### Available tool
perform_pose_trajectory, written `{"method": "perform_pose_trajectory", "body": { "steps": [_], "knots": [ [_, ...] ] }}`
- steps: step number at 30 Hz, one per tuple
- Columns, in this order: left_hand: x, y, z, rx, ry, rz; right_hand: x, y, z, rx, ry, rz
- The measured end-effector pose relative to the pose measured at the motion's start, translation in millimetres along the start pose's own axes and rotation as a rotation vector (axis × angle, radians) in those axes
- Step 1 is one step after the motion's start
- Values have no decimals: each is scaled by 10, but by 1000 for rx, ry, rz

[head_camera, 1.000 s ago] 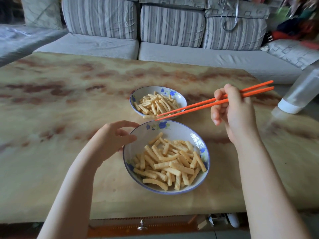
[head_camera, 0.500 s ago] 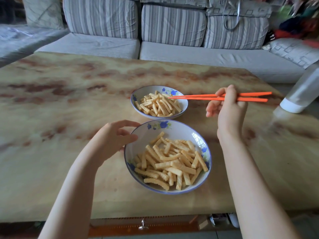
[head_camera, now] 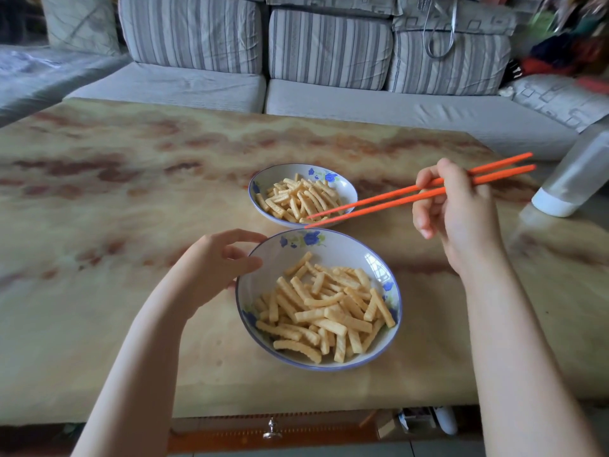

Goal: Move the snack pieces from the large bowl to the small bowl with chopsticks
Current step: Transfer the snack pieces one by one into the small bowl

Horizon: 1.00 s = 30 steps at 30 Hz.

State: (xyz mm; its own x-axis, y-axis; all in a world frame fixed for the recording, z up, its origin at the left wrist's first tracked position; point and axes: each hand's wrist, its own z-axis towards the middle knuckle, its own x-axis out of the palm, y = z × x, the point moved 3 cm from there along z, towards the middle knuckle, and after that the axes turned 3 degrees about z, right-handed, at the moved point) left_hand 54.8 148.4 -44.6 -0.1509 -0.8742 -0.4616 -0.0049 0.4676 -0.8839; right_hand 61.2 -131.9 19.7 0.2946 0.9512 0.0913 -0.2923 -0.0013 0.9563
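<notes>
Striped sofa cushions (head_camera: 329, 44) back a marbled desk (head_camera: 131, 192) where the large bowl (head_camera: 280, 258) sits nearest the person, heaped with ridged snack pieces (head_camera: 326, 315). The small bowl (head_camera: 283, 174), already part filled, stands just beyond it. Those pieces look light, dry and brittle, so a gentle pinch across the middle of one stick should serve best. The right hand (head_camera: 461, 219) is curled round the orange chopsticks (head_camera: 379, 201), whose empty tips hang over the small bowl's near rim, just past the heap, while the left hand (head_camera: 211, 268) cups the large bowl's left rim with curved fingers.
</notes>
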Motion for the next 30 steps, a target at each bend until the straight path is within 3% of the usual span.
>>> {"method": "perform_pose_trajectory", "body": {
  "steps": [7, 14, 24, 30],
  "knots": [
    [5, 1, 8, 1, 1, -7, 35, -13, -59, 79, 148, -110],
    [-2, 19, 17, 5, 6, -12, 65, -60, -64, 135, 189, -126],
    [-2, 14, 13, 6, 14, -26, 89, -92, -46, 128, 95, -24],
    [5, 3, 12, -6, 9, -27, 32, -45, -14, 21, -107, 138]
  ]
}}
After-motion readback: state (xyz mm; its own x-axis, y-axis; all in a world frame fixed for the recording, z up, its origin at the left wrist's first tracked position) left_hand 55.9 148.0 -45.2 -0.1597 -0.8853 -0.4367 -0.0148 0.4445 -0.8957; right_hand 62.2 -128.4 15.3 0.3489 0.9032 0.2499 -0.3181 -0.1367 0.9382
